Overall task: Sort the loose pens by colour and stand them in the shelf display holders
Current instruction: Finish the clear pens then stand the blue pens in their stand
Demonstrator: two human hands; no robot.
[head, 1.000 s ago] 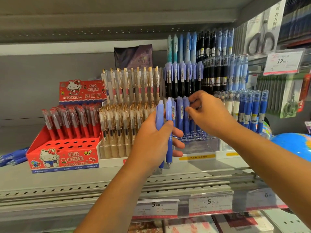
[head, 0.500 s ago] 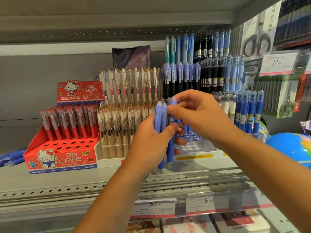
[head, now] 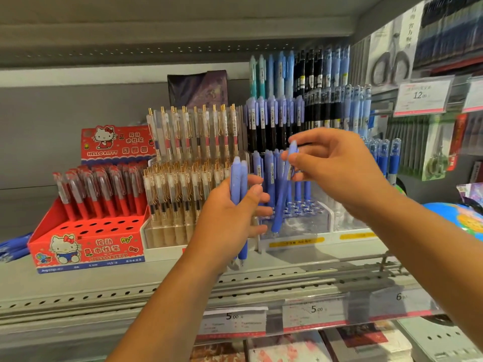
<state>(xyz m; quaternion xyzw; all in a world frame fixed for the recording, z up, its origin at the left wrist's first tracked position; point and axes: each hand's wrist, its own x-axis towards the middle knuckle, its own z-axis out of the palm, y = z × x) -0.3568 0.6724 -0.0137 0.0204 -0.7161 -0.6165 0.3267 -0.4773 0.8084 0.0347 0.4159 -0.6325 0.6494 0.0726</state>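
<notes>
Two periwinkle-blue plastic click pens (head: 235,184) stand upright in the left hand (head: 227,218). Its fingers and thumb are curled round the barrels, so the push-button ends project at 12 o'clock above the fist and the tips at 6 o'clock below it. One single periwinkle-blue pen (head: 281,202) is pinched near its upper end between the thumb and fingertips of the right hand (head: 337,165). This pen is tilted, upper end toward 1 o'clock and tip toward 7 o'clock. The tip hangs in front of the clear plastic display holder with a perforated top (head: 308,220); contact with the holder cannot be determined. The two hands are near each other but apart, the right hand at 2 o'clock of the left. Matching blue pens (head: 270,168) stand in the rear holes of the holder, directly behind the pinched pen. At 9 o'clock of the holder is a tiered block of transparent pens with gold clips (head: 183,178). Farther toward 9 o'clock sits a red cardboard display box printed with a cartoon cat (head: 86,246), carrying red-barrelled pens (head: 102,192). All holders rest on the grey perforated metal shelf (head: 104,278). White price labels (head: 316,309) are fixed along its front edge at 6 o'clock.
</notes>
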